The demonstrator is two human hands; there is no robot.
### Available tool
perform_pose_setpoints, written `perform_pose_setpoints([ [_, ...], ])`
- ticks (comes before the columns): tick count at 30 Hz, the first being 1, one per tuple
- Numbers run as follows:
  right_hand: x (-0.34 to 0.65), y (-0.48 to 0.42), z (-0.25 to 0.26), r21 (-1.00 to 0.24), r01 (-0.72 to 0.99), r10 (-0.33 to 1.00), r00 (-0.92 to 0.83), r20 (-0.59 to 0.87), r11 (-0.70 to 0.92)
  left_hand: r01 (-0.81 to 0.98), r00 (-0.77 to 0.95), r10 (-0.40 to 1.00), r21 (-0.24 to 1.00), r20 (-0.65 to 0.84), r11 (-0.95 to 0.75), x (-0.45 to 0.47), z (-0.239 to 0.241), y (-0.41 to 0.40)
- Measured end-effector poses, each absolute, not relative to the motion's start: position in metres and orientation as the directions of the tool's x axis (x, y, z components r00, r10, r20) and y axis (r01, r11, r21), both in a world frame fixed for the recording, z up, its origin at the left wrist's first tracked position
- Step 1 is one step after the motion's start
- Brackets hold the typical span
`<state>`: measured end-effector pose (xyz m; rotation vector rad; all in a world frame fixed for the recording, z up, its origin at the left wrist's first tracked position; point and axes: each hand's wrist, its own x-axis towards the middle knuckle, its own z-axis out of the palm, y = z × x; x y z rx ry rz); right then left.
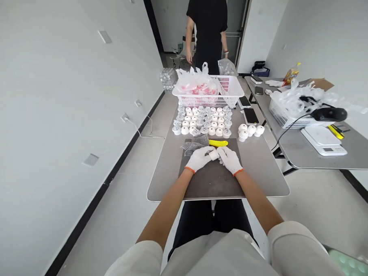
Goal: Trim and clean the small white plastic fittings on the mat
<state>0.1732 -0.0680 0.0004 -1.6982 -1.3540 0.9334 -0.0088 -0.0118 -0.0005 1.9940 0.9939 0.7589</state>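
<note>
Both my hands wear white gloves with orange cuffs and meet over a dark mat on the grey table. My left hand and my right hand are closed together on a small white round part. Just beyond them lie a yellow utility knife and grey cloth pieces. Several white round parts stand in rows further back, with three more off to the right.
A white basket with plastic bags of red items sits at the table's far end. Two phones lie to its right. A person in black stands beyond. A second table at the right carries a scale and a tray.
</note>
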Motion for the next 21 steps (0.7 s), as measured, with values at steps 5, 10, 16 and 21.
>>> perform_pose_setpoints([
  [5, 0.173, -0.071, 0.006, -0.881, 0.448, 0.982, 0.170, -0.084, -0.153, 0.366, 0.526, 0.836, 0.847, 0.153, -0.385, -0.007, 0.011, -0.015],
  [10, 0.174, -0.066, 0.000, -0.893, 0.436, 0.988, 0.144, -0.058, -0.116, 0.364, 0.491, 0.862, 0.870, 0.125, -0.333, -0.007, 0.008, -0.011],
  [16, 0.174, -0.065, -0.004, -0.909, 0.390, 0.983, 0.155, -0.096, -0.150, 0.373, 0.486, 0.865, 0.865, 0.127, -0.336, -0.010, 0.003, -0.010],
  [21, 0.174, -0.066, -0.004, -0.911, 0.391, 0.986, 0.153, -0.071, -0.127, 0.429, 0.513, 0.846, 0.810, 0.146, -0.401, -0.011, 0.002, -0.010],
])
